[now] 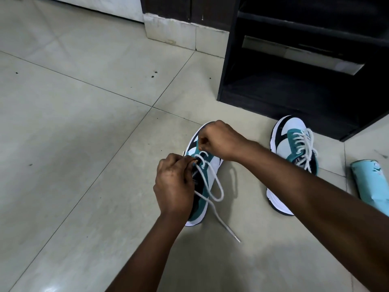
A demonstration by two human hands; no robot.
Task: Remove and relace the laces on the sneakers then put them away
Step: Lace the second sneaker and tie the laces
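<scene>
A teal, white and black sneaker stands on the tiled floor, toe pointing away from me. Its white lace is threaded through the lowest eyelets only; one loop sags over the right side and a free end trails across the floor toward me. My left hand pinches the lace at the left eyelets. My right hand is curled over the toe end and pinches the lace there. The second sneaker, fully laced, stands to the right.
A dark wooden shoe rack with open shelves stands at the back right, close behind the second sneaker. A light blue object lies on the floor at the far right edge. Beige floor tiles stretch to the left.
</scene>
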